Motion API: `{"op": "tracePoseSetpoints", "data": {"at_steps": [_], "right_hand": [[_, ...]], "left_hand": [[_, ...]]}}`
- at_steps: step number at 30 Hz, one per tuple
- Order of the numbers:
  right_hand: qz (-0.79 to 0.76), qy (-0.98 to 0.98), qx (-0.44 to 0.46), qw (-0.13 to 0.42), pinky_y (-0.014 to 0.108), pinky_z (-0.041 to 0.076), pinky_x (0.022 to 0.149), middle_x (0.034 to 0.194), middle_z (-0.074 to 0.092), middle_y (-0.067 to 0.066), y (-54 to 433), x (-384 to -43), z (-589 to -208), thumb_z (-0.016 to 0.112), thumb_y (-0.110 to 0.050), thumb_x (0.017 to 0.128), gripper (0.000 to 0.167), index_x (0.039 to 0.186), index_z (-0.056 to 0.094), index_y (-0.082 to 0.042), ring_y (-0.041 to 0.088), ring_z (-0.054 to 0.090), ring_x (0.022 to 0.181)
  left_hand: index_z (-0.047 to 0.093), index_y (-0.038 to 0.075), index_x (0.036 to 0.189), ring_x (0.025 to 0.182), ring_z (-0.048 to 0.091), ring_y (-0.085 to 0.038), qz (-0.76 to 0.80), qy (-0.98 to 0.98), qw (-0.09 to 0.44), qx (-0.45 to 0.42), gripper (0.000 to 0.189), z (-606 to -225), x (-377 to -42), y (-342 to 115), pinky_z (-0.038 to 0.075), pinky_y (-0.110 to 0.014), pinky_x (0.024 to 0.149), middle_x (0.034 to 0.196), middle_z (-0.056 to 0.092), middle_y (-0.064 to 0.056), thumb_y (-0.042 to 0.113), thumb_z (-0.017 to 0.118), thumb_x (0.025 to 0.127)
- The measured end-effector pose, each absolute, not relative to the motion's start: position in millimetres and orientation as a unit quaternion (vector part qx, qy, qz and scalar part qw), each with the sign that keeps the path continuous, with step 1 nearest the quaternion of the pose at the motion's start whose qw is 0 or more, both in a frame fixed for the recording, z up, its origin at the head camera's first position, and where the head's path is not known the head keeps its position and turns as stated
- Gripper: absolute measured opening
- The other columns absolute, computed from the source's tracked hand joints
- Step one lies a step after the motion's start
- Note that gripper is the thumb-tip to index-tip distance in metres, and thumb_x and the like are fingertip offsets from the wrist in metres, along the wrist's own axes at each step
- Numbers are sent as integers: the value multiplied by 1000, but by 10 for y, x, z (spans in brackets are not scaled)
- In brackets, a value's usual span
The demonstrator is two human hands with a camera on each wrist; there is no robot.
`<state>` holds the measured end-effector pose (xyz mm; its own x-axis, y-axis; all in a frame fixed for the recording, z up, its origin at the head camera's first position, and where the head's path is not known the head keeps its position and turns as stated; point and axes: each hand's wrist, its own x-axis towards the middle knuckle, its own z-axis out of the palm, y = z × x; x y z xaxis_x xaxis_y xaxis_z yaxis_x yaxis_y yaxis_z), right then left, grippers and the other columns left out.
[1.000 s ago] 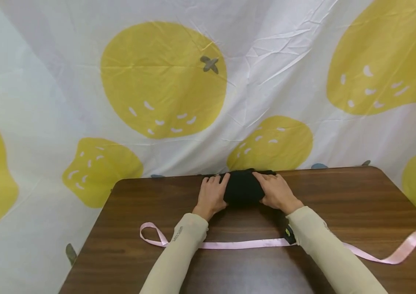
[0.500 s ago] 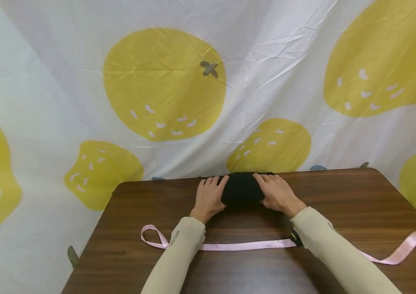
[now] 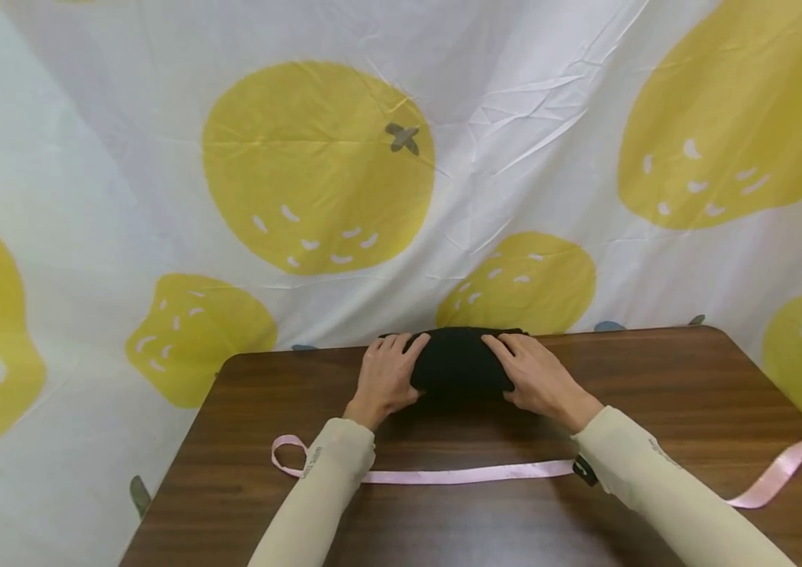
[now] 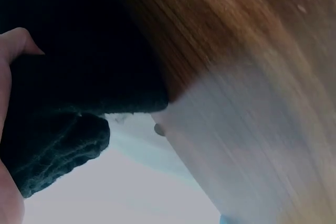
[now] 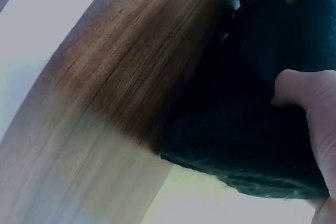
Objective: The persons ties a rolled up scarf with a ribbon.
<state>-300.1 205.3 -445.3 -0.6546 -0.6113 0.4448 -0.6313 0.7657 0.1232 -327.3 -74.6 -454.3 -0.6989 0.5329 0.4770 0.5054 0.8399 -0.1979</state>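
Observation:
A rolled or folded black cloth [image 3: 461, 362] with a soft, fuzzy edge lies near the table's far edge. My left hand [image 3: 383, 378] grips its left end, and my right hand [image 3: 541, 379] grips the right end, thumbs on the near side. In the left wrist view the cloth [image 4: 100, 72] shows a loose layered edge beside the thumb. The right wrist view shows thumb and fingertips pressed into the dark cloth [image 5: 231, 114]. How the roll is layered inside is hidden.
A pink ribbon [image 3: 468, 475] lies across the brown wooden table [image 3: 266, 402], passing under both forearms. It loops at the left and curls up at the right. Behind the table hangs a white curtain [image 3: 486, 181] with yellow lemon prints.
Both hands have moved apart, the left further left, so a wider stretch of black cloth shows between them. The right forearm has shifted right over the ribbon. The head view has tilted slightly.

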Motion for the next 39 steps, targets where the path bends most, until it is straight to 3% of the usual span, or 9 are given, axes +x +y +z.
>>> {"op": "tracePoseSetpoints", "data": {"at_steps": [6,11,16,20,23,28,33,36,39], "right_hand": [[22,-889,359,284,56,36,109,124,59,21,2089,-2960,-4432,97,-30,54,105,141,45,0,43,52,121],[84,-882,364,289,54,46,99,132,55,23,2136,-2886,-4438,97,-23,55,104,141,44,0,41,56,118],[166,-864,363,307,54,46,97,132,53,24,2168,-2867,-4436,96,-15,53,99,137,46,3,41,55,117],[189,-833,386,349,56,39,102,122,60,20,2173,-2899,-4405,95,-17,49,91,127,55,3,39,54,117],[192,-815,400,372,63,30,103,118,63,17,2161,-2899,-4377,94,-21,45,89,122,58,2,42,51,121],[226,-801,415,367,68,20,105,118,64,15,2123,-2796,-4313,94,-20,43,91,123,58,1,42,46,129],[250,-792,436,346,61,11,113,121,63,12,2068,-2643,-4201,90,-19,47,89,127,56,0,34,39,139],[255,-779,464,336,53,12,117,121,62,12,2037,-2555,-4136,86,-19,49,85,126,57,1,35,44,134],[250,-772,478,335,39,19,118,122,62,17,2028,-2477,-4082,83,-26,59,75,124,58,1,38,51,123]], "left_hand": [[49,23,141,118,59,-25,15,-914,277,-298,88,-4499,-3277,-830,47,-41,99,130,61,-5,50,87,66],[49,22,142,117,59,-25,6,-906,282,-315,91,-4449,-3272,-872,47,-41,100,129,62,-5,49,89,64],[50,22,141,117,59,-23,-5,-900,293,-321,91,-4410,-3278,-930,47,-39,100,128,62,-3,51,88,63],[51,22,140,118,59,-23,-23,-896,296,-330,91,-4387,-3283,-997,46,-39,101,128,62,-3,50,89,62],[52,21,139,118,59,-22,-38,-891,294,-343,91,-4383,-3279,-1051,46,-40,102,128,62,-2,48,90,61],[52,19,139,119,58,-22,-67,-883,289,-363,93,-4391,-3269,-1123,47,-42,99,128,62,-2,44,92,59],[52,18,139,119,58,-23,-107,-866,289,-394,93,-4387,-3259,-1177,47,-43,100,128,61,-2,41,93,58],[51,18,139,120,57,-23,-122,-855,287,-414,94,-4378,-3244,-1201,45,-42,103,130,60,-2,41,93,58],[50,18,141,122,55,-23,-124,-849,285,-427,96,-4360,-3225,-1205,44,-43,105,133,58,-3,43,92,59]]}}
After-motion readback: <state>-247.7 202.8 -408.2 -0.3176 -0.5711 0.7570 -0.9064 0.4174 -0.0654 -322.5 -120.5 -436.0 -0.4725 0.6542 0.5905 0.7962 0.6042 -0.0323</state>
